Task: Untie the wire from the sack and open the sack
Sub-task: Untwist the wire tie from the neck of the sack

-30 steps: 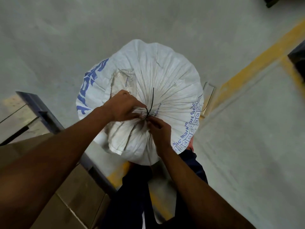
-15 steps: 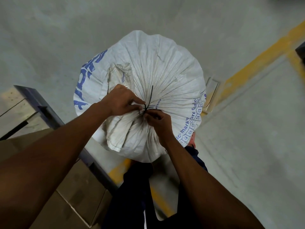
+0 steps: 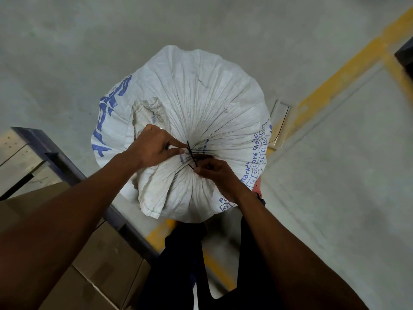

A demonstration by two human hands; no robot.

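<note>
A full white woven sack (image 3: 201,92) with blue print stands upright below me, its mouth gathered into tight pleats. A thin black wire (image 3: 191,154) binds the gathered neck, one end sticking up. My left hand (image 3: 156,148) sits on the left of the neck, thumb and forefinger pinching the wire's upper end. My right hand (image 3: 214,173) is on the right of the neck, fingertips closed on the wire's lower end. The loose flap of the sack mouth (image 3: 154,193) hangs toward me under my left wrist.
Grey concrete floor (image 3: 335,198) with a yellow painted line (image 3: 335,70) runs to the right. Brown cardboard boxes (image 3: 100,265) and a dark metal rack edge (image 3: 73,175) stand close on my left. My dark trousers (image 3: 178,276) are just behind the sack.
The wire's free end has swung from pointing up-right to tilting up-left. My left fingers have shifted off the gathered neck onto the wire. The right hand stays at the knot.
</note>
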